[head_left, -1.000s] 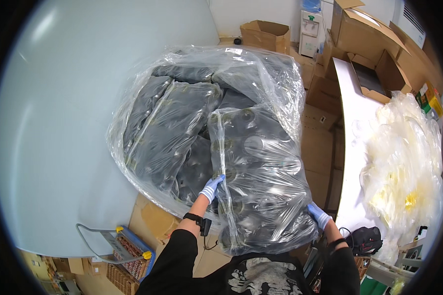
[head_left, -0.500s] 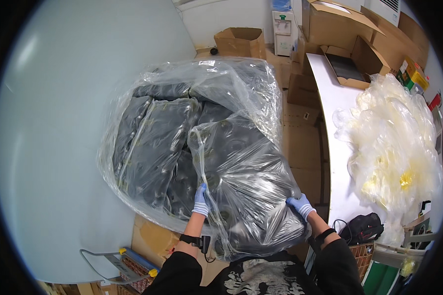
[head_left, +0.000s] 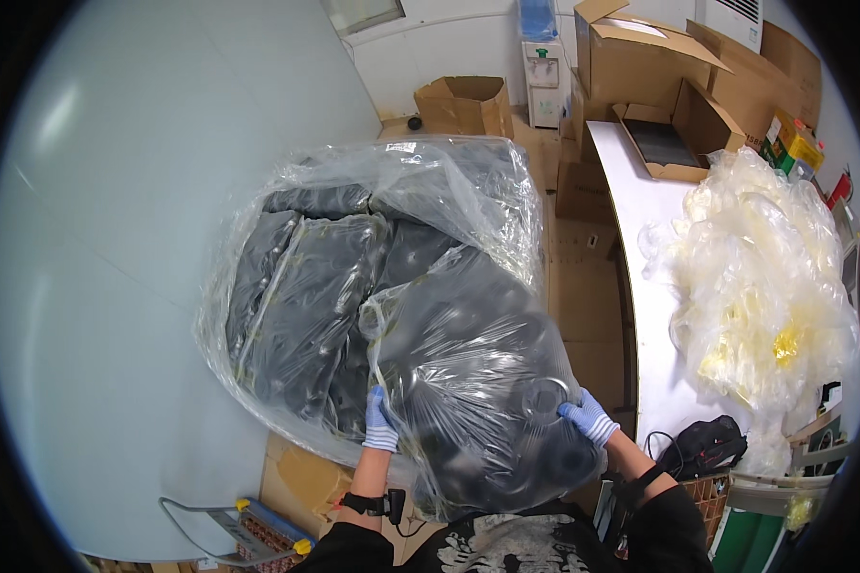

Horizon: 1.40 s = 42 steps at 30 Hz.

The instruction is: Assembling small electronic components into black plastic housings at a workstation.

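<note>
1. Two gloved hands are holding one dark film-wrapped bundle [head_left: 487, 358] directly in front of your torso.
2. Your left hand [head_left: 380, 423] is clamping on the bundle's left edge, its fingers pointing away from you.
3. Your right hand [head_left: 590, 417] is clamping on the right edge, just beside a round outline showing through the film.
4. More dark bundles [head_left: 320, 306] are lying beyond and to the left, with clear plastic sheeting [head_left: 430, 162] surrounding them.
5. On your right, a white table [head_left: 623, 181] is carrying a heap of clear plastic [head_left: 760, 272] and, at its far end, an open cardboard box [head_left: 712, 124].
6. A black bag [head_left: 712, 447] is sitting near your right forearm.
</note>
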Each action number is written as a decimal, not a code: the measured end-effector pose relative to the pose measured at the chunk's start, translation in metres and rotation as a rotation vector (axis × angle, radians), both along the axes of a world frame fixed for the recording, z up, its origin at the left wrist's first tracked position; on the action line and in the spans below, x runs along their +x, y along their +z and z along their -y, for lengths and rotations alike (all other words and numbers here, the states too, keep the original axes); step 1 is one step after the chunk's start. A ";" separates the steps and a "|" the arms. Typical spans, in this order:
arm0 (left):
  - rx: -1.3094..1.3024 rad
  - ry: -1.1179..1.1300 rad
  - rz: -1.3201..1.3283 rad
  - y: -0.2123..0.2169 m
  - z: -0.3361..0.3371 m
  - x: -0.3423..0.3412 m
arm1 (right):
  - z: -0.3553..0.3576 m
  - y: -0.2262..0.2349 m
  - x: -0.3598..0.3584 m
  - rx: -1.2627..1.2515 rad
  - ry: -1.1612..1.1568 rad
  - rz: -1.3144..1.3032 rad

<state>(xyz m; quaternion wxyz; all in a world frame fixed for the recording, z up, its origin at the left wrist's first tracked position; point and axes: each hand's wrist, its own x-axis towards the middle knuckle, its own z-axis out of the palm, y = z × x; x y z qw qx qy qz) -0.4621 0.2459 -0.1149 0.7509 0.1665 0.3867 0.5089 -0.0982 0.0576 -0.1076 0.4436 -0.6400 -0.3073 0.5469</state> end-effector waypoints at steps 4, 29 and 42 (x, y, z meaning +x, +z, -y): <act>0.095 0.017 -0.079 0.019 0.014 -0.002 | 0.001 -0.007 -0.003 0.030 0.032 -0.004; 0.233 -0.227 0.072 0.098 0.022 0.063 | 0.071 0.078 0.030 0.328 -0.169 0.052; 0.344 -0.557 0.169 0.133 -0.023 0.278 | 0.129 0.101 0.139 0.383 -0.523 0.180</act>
